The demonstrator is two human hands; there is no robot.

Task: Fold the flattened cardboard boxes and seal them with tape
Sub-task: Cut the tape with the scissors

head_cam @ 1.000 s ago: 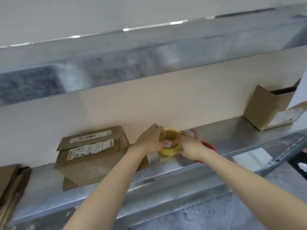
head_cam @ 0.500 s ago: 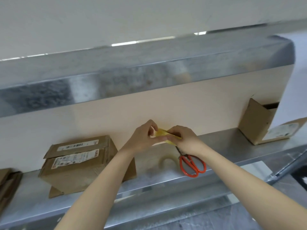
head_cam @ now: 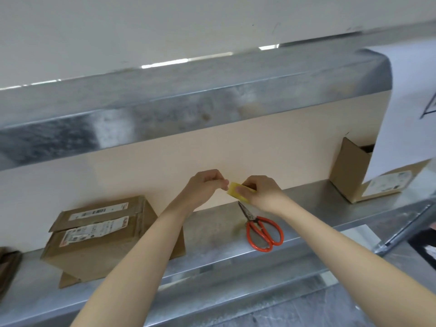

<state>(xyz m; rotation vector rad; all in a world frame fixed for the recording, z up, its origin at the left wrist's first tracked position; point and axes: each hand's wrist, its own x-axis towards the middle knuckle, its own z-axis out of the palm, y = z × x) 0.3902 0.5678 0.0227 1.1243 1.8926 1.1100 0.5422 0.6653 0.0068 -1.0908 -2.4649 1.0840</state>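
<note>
My right hand (head_cam: 264, 192) grips a yellow roll of tape (head_cam: 234, 192), held up edge-on above the steel shelf (head_cam: 330, 208). My left hand (head_cam: 206, 186) is just left of the roll, fingertips pinched together at its edge; whether they hold the tape's end I cannot tell. A folded cardboard box (head_cam: 101, 234) with white labels sits on the shelf to the left, partly behind my left forearm. Another cardboard box (head_cam: 361, 178) stands at the right, its top open.
Red-handled scissors (head_cam: 263, 231) lie on the shelf below my right hand. Flattened cardboard (head_cam: 8, 267) lies at the far left edge. A steel hood overhangs the shelf; a beige back panel (head_cam: 165, 166) runs behind it. A white sheet hangs at the right.
Both hands lifted the tape roll off the shelf and turned it edge-on, uncovering the scissors. The left hand shifted to the roll's edge and the view moved right.
</note>
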